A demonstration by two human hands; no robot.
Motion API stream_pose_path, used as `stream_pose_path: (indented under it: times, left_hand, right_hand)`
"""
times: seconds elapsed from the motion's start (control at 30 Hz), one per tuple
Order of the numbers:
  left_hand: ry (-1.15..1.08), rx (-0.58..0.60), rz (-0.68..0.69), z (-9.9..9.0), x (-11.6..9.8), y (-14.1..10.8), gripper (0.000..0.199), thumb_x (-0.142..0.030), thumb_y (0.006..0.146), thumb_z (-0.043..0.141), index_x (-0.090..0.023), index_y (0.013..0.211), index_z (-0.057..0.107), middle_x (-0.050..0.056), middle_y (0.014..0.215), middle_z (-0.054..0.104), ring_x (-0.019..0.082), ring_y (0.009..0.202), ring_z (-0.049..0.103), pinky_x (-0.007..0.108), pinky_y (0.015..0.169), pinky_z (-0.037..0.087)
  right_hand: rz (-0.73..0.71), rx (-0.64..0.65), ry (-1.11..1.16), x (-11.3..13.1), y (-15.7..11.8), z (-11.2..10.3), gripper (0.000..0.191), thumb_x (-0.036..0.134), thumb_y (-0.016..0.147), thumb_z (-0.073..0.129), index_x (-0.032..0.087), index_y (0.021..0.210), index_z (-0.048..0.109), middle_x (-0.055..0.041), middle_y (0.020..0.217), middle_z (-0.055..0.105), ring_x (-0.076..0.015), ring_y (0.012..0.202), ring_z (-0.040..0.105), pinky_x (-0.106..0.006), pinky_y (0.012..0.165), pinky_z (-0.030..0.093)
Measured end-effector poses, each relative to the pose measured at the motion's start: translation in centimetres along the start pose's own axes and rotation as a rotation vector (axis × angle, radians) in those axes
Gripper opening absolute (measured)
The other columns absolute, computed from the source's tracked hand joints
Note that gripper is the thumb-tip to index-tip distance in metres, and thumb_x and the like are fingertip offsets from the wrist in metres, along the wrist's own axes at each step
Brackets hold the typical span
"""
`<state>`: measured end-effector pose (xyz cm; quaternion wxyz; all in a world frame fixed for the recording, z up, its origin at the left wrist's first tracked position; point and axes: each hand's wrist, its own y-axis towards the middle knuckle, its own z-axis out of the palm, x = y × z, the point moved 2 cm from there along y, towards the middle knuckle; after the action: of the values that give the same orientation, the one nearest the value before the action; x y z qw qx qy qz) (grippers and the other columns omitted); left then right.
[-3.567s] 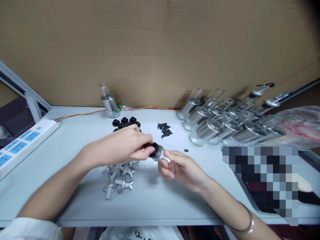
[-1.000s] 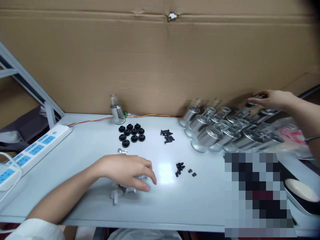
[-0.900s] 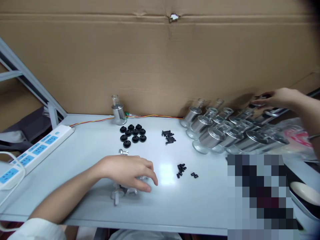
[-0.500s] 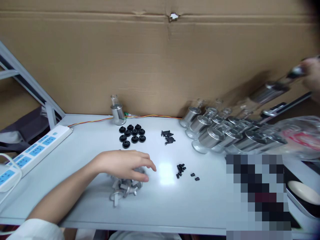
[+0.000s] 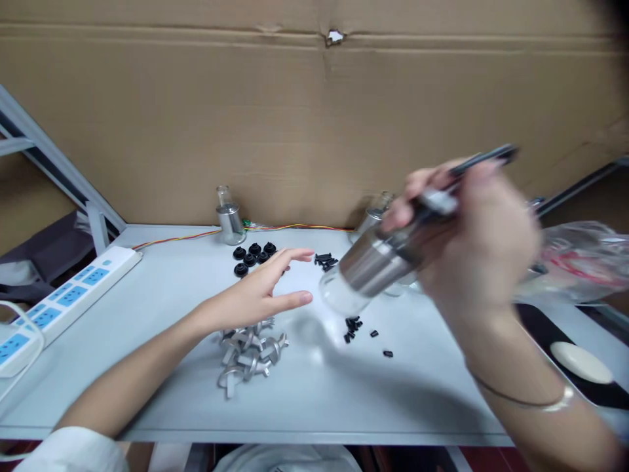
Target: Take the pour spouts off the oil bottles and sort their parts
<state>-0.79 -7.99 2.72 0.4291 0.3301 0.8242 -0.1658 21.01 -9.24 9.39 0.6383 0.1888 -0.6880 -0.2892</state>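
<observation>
My right hand (image 5: pixel 466 242) is wrapped round a glass bottle with a metal sleeve and dark top (image 5: pixel 376 262), held tilted above the table, blurred by motion. Fingers spread and holding nothing, my left hand (image 5: pixel 260 292) hovers over the table with its thumb toward the bottle's glass base. Grey metal parts (image 5: pixel 250 354) lie in a pile below my left hand. Round black caps (image 5: pixel 249 259) sit behind it, partly hidden. Black screws (image 5: pixel 325 261) lie behind the bottle, and small black pieces (image 5: pixel 352 328) lie in front of it.
One metal-sleeved bottle (image 5: pixel 230 219) stands at the back left; others at the right are mostly hidden by my right hand. A white power strip (image 5: pixel 69 301) lies at the left. Plastic bags (image 5: pixel 584 262) and a black tray with a white oval object (image 5: pixel 580 362) are at the right.
My right hand has come from the far right to the middle right with the bottle in it. My left hand has moved up and turned, uncovering more of the metal parts.
</observation>
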Motion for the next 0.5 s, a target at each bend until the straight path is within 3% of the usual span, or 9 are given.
stream_pose_path:
  times: [0.07, 0.17, 0.27, 0.37, 0.5]
  left_hand:
    - [-0.079, 0.004, 0.028, 1.0, 0.3, 0.3, 0.072, -0.045, 0.079, 0.065, -0.027, 0.139, 0.029, 0.011, 0.148, 0.032, 0.029, 0.132, 0.036, 0.041, 0.098, 0.041]
    - [-0.141, 0.015, 0.053, 2.4, 0.7, 0.8, 0.082, -0.040, 0.065, 0.078, -0.024, 0.134, 0.037, 0.009, 0.138, 0.044, 0.029, 0.124, 0.043, 0.044, 0.102, 0.037]
    - [-0.199, 0.010, -0.033, 3.3, 1.4, 1.2, 0.069, -0.033, 0.059, 0.081, -0.019, 0.118, 0.049, 0.005, 0.114, 0.057, 0.027, 0.105, 0.056, 0.039, 0.088, 0.046]
    - [-0.287, 0.005, -0.099, 3.8, 2.1, 1.6, 0.050, -0.025, 0.062, 0.076, -0.016, 0.104, 0.053, 0.003, 0.097, 0.060, 0.022, 0.091, 0.059, 0.033, 0.076, 0.049]
    - [-0.375, 0.024, -0.044, 4.3, 2.9, 2.0, 0.058, -0.012, 0.062, 0.068, -0.019, 0.116, 0.050, 0.001, 0.092, 0.059, 0.017, 0.083, 0.056, 0.027, 0.069, 0.046]
  right_hand:
    - [0.090, 0.131, 0.240, -0.7, -2.6, 3.3, 0.022, 0.034, 0.097, 0.037, 0.020, 0.084, 0.047, 0.0002, 0.078, 0.048, -0.0083, 0.060, 0.049, -0.025, 0.057, 0.045]
    - [0.126, 0.251, 0.336, -2.1, -5.2, 5.9, 0.021, 0.037, 0.096, 0.042, 0.021, 0.086, 0.050, 0.0002, 0.077, 0.049, -0.0099, 0.064, 0.050, -0.026, 0.060, 0.045]
    - [0.082, 0.281, 0.286, -3.5, -6.2, 6.3, 0.023, 0.038, 0.096, 0.040, 0.020, 0.085, 0.049, -0.0001, 0.075, 0.049, -0.0107, 0.064, 0.049, -0.027, 0.063, 0.044]
    - [0.065, 0.300, 0.177, -4.7, -6.5, 6.3, 0.028, 0.041, 0.096, 0.038, 0.020, 0.082, 0.049, -0.0017, 0.076, 0.052, -0.0126, 0.067, 0.050, -0.030, 0.066, 0.045]
    - [0.018, 0.385, 0.143, -5.4, -6.7, 6.4, 0.026, 0.039, 0.096, 0.038, 0.020, 0.085, 0.051, -0.0065, 0.090, 0.059, -0.0165, 0.082, 0.056, -0.033, 0.073, 0.048]
